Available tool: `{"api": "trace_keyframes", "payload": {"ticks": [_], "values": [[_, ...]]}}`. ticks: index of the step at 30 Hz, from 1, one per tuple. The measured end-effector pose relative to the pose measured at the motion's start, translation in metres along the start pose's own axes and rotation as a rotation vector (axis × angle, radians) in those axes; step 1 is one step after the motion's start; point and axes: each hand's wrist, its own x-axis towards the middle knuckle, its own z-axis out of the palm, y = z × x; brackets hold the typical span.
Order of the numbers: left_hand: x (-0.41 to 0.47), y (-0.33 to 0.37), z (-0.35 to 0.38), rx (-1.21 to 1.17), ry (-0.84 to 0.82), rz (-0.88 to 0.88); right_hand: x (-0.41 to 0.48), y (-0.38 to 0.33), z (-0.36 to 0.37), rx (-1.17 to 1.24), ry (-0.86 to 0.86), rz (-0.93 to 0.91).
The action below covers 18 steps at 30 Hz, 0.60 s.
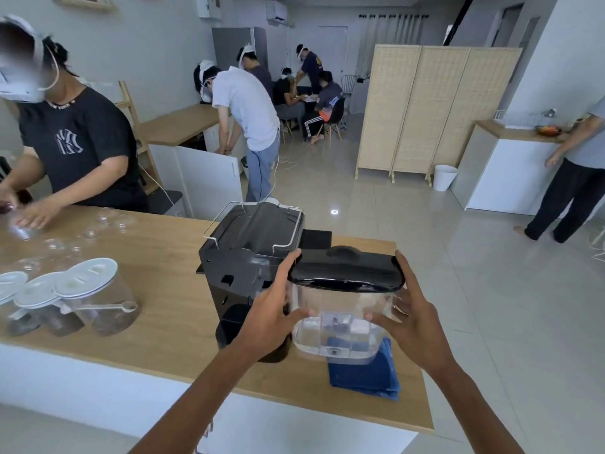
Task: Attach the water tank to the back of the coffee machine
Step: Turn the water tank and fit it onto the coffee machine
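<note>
I have the water tank (343, 309) between both hands, lifted clear of the wooden counter (170, 283) and held upright just to the right of the coffee machine (248, 257). My left hand (271, 322) is wrapped on the tank's left side — thumb across the clear near wall, fingers curled round the far left edge up by the lid. My right hand (409, 319) presses the right side the same way, thumb lying on the near wall, fingers reaching up along the right end of the black lid (347, 270). Both hands are closed firmly on the tank, neither one spread loose.

The tank is clear plastic with a glossy black lid on top; its base hangs above a folded blue cloth (366, 371) that lies on the near right part of the counter. Its left wall sits close beside the machine's near right corner; I cannot tell whether they touch.

The machine is black, with a thin wire rail (222, 221) around its top. To the left on the counter stand three glass jars (75, 303) with white lids, a small scoop (121, 307) against the nearest — and farther left, clear glasses (108, 221) by another person's hands (32, 214).
</note>
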Motion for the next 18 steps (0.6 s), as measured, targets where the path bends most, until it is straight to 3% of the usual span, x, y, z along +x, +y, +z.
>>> {"api": "trace_keyframes", "payload": {"ticks": [18], "values": [[-0.024,-0.075,-0.109,-0.131,0.133,0.007,0.028,-0.064,0.124,-0.028,-0.038,-0.018]]}}
